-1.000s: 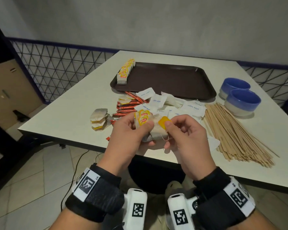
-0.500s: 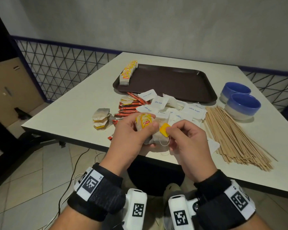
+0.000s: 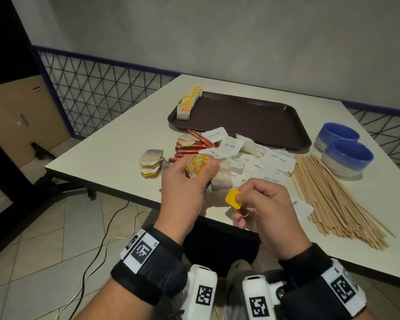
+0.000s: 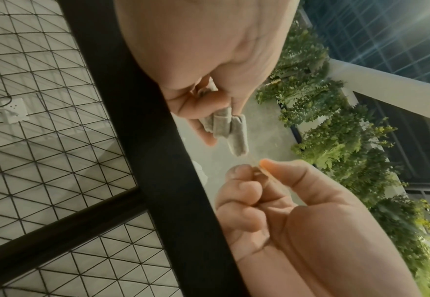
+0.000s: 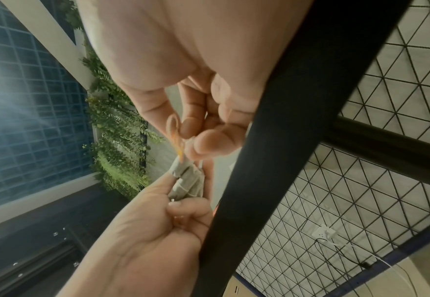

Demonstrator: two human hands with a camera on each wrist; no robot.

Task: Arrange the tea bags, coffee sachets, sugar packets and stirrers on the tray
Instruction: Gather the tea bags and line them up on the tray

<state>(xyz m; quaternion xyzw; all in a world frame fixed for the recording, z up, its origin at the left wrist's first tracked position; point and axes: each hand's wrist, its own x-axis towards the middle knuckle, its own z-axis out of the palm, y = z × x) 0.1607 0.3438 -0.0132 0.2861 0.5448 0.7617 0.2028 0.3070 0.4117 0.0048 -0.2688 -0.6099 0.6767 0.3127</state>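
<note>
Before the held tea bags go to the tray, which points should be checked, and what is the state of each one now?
1. Left hand grips the bundle of tea bags firmly: ok.
2. Yellow tag is under control: ok, the right hand pinches it.
3. String between tag and bundle is free of knots: cannot tell, too thin to follow.
4. Tray has free floor beside the row of tea bags at its left edge: ok.
5. All tags in the bundle are tucked in: not ok, one tag is pulled out.
6. Way to the tray is free: not ok, sugar packets and coffee sachets lie between.
</note>
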